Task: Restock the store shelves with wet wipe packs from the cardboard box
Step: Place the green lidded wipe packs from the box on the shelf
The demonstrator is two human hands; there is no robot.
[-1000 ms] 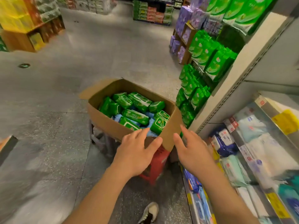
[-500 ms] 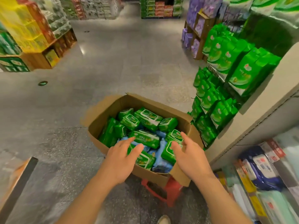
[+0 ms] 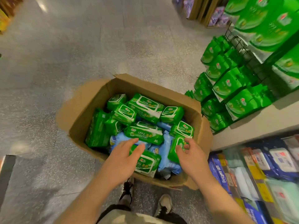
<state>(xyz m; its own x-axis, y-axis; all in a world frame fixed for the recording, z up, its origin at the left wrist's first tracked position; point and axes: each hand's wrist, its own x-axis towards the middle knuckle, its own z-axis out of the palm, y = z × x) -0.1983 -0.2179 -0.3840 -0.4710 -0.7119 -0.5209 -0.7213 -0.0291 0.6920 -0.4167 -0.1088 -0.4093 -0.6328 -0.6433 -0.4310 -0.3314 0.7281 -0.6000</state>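
The store shelves [image 3: 252,130] are seen at the right, hung with green packs. The cardboard box [image 3: 80,117] is now viewed from more directly above than half a second ago; it sits on the floor, filled with green and blue wet wipe packs [image 3: 144,133]. The left hand [image 3: 124,159], fingers straight and spread, has been moved deeper over the near packs, no grip taken. The right hand [image 3: 191,156] is now curled around a small green pack [image 3: 175,151] at the box's near right.
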